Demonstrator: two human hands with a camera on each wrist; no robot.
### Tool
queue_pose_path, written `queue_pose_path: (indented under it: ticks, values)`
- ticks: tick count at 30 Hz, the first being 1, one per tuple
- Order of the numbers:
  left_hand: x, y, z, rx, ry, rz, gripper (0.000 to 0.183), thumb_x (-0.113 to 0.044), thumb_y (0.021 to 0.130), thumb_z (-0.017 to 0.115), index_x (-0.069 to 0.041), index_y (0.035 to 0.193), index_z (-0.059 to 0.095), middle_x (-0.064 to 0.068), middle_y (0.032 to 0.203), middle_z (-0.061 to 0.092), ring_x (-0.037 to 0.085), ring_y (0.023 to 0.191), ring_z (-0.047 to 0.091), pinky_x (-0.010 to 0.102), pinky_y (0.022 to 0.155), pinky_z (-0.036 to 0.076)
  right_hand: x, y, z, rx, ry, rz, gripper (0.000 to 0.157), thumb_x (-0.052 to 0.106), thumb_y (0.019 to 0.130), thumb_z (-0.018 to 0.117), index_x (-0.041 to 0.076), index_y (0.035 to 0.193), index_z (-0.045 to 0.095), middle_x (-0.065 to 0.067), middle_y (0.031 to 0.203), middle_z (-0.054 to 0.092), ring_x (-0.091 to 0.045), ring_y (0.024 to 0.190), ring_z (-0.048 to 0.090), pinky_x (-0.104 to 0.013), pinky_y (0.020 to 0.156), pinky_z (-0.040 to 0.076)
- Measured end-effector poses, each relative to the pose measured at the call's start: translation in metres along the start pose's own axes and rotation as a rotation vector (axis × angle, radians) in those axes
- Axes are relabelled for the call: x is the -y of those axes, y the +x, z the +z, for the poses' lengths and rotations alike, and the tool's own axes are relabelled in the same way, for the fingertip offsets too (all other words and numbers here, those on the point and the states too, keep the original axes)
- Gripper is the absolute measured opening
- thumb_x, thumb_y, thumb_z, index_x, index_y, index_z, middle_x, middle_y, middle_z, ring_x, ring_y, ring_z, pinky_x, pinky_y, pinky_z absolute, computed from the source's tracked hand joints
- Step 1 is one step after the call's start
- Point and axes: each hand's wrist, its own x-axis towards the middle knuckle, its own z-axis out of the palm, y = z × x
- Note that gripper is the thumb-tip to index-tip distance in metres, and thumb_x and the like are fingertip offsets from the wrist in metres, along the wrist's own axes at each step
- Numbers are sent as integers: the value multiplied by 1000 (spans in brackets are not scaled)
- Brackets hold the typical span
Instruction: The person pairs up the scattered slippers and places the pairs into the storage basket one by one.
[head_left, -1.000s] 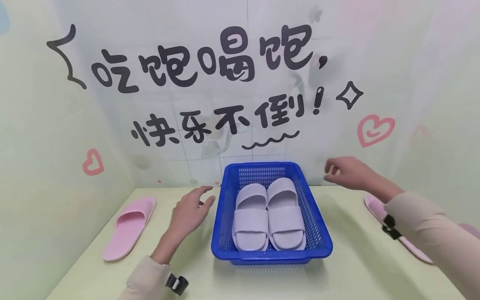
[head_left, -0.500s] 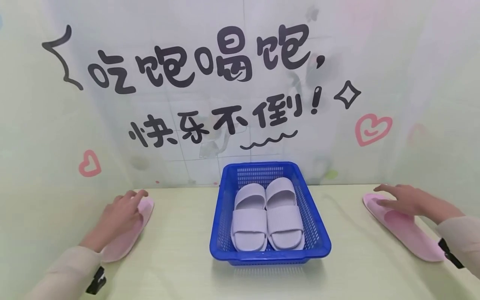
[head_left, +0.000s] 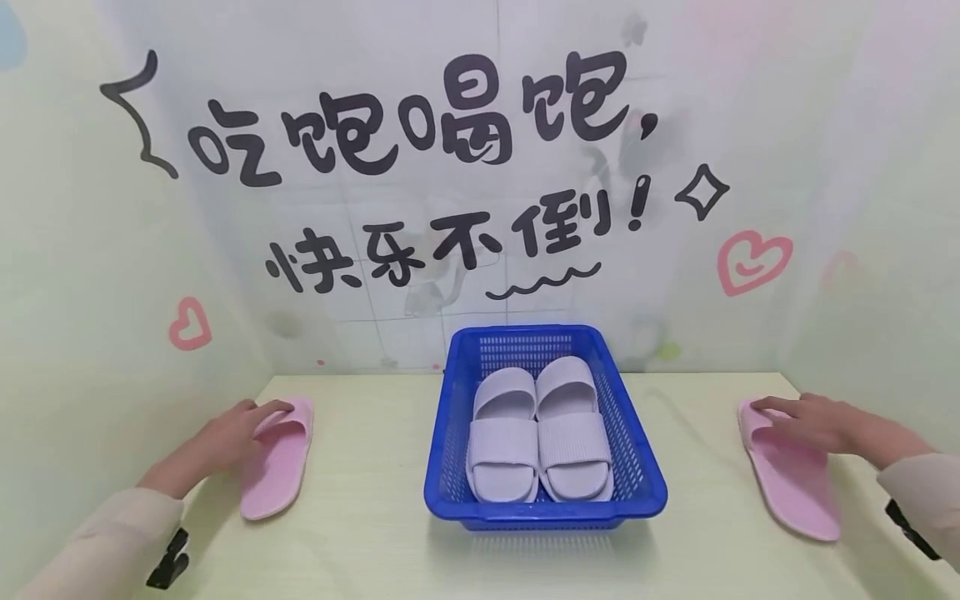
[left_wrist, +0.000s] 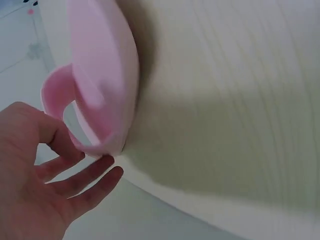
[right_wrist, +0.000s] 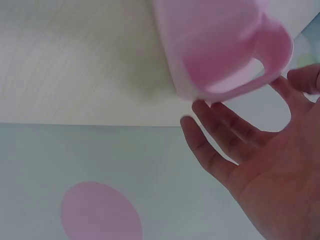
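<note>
In the head view my left hand (head_left: 234, 435) is at the front of a pink slide slipper (head_left: 273, 475) near the table's left edge. The left wrist view has its fingers (left_wrist: 95, 182) curled at the strap and toe edge. On the opposite side my right hand (head_left: 821, 423) lies over the strap of a matching pink slipper (head_left: 797, 492); the right wrist view shows its fingertips (right_wrist: 201, 107) at the slipper's edge, and the thumb by the strap. Between both hands stands a blue basket (head_left: 546, 510), with two pale lilac slippers (head_left: 501, 442) side by side in it.
The pale table (head_left: 367, 500) meets a white wall sheet (head_left: 390, 333) printed with black lettering and pink hearts. Printed side sheets flank the table at left and right. The basket stands close to the back wall.
My hands have spread apart from beside the basket to the two pink slippers. Since half a second ago, both slippers' heels have swung inward, towards the basket. The basket has not moved.
</note>
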Motion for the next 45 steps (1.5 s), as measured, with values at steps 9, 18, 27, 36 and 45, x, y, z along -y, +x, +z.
queue_pose_path:
  ticks: [9, 18, 27, 36, 45]
  values:
    - [1, -1, -1, -100, 436, 224, 83, -3, 71, 75, -29, 143, 42, 11, 110, 57, 29, 82, 56, 42, 56, 44, -1, -7, 9, -178, -417, -217, 75, -2, 75, 70, 28, 139, 44, -22, 102, 61, -19, 53, 48, -31, 43, 40]
    - [9, 16, 13, -202, 644, 474, 92, -8, 55, 84, -25, 138, 48, 8, 107, 56, 25, 72, 53, 39, 53, 47, -3, -5, 21, -203, -547, -342, 106, -13, 45, 79, 32, 135, 47, 2, 77, 54, -14, 49, 35, -28, 45, 35]
    - [1, 19, 1, -84, 542, 360, 85, -22, 51, 88, -10, 127, 53, 12, 122, 61, 34, 98, 62, 50, 67, 52, 7, 2, 18, -168, -612, -458, 113, 12, 24, 92, 18, 130, 52, -7, 111, 62, -27, 92, 62, -42, 66, 52]
    - [-1, 21, -2, -95, 396, 284, 87, -40, 54, 87, -7, 126, 53, 11, 117, 64, 30, 104, 62, 49, 70, 51, 17, 0, 16, -268, -553, -495, 98, 21, 28, 92, 17, 119, 58, -2, 105, 62, -25, 92, 61, -45, 75, 52]
    - [-8, 26, -19, -154, 184, 110, 90, -48, 53, 88, -8, 122, 47, 9, 103, 58, 18, 75, 57, 38, 62, 53, 17, -1, -13, -351, -289, -238, 98, 35, 41, 94, 3, 120, 45, -3, 99, 65, -17, 82, 60, -39, 68, 53]
